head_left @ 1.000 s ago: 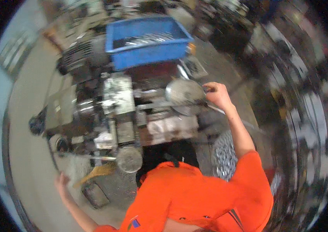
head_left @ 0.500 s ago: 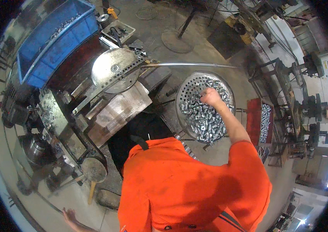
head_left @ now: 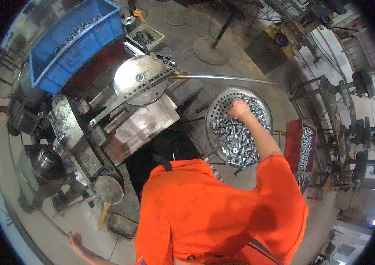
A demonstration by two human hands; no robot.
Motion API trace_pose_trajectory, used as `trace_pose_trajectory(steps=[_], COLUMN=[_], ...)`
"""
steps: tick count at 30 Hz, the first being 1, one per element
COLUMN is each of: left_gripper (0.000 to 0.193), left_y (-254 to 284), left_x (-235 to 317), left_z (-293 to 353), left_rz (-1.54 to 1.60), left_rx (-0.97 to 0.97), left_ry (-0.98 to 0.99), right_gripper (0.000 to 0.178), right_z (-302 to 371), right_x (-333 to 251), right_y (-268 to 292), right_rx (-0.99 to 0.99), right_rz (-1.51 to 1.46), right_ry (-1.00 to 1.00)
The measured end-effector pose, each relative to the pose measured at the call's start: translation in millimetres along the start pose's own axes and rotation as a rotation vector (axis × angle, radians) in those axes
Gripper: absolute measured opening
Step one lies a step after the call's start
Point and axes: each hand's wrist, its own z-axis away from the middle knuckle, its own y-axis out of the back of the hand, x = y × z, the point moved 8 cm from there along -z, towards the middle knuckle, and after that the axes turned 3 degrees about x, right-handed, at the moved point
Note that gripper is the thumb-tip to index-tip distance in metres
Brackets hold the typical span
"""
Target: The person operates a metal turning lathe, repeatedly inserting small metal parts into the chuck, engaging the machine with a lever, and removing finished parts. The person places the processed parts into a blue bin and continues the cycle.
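My right hand [head_left: 239, 109] is over the far part of a round, perforated metal pan [head_left: 222, 105], its fingers curled together. Whatever lies inside those fingers is hidden. Small shiny metal parts [head_left: 239, 143] are heaped in the pan, below and around the hand. Far off at the lower left, my left hand [head_left: 76, 240] is held out with its fingers apart and nothing in it. The nearest things to it are a wooden handle [head_left: 104, 216] and a dark, shallow scoop-like vessel [head_left: 122, 225].
Ahead on the left stands a machine with a round metal disc [head_left: 141, 76] and a holed bar [head_left: 116, 102]. A long metal rod [head_left: 227, 78] reaches out toward the right. Beyond is a blue bin [head_left: 79, 46]. A red box [head_left: 294, 143] of metal parts stands right of the pan.
The whole view has shifted, so the machine and pan appear farther right. Relative to the pan, my right hand has moved slightly left and away from me. My left hand remains open.
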Motion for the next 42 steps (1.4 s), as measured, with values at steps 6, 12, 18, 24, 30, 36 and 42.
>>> trace_pose_trajectory(steps=[6,12,18,24,30,36,42], left_gripper=[0.05,0.04,0.034,0.035,0.036,0.043,0.029], left_y=[-67.6,-249.5,-468.2,-488.7,-454.4,-421.4,-357.4], left_x=[101.5,209.1,190.4,164.6,179.0,214.0,250.4], left_z=[102.9,215.9,299.8,330.3,289.7,279.2,267.6], left_rz=[-1.535,-0.377,0.068,0.667,0.117,-0.257,-0.424], left_rx=[0.258,-0.302,-1.058,-1.207,-0.77,-0.485,-0.421], left_ry=[-0.496,-0.574,-0.326,0.207,-0.504,-0.832,-1.105], right_gripper=[0.017,0.032,0.038,0.036,0.032,0.031,0.024], right_z=[3.6,61.8,162.8,181.4,199.6,203.6,206.9], right_x=[-17.3,-199.4,-358.3,-389.9,-415.3,-448.5,-510.7], right_y=[40.6,164.8,263.2,270.3,267.7,272.1,288.7], right_rx=[0.166,0.186,0.242,0.368,0.302,0.236,0.097], right_rz=[-0.36,-0.879,-1.166,-1.104,-0.91,-0.785,-0.712], right_ry=[0.124,0.678,1.308,1.394,1.406,1.564,1.756])
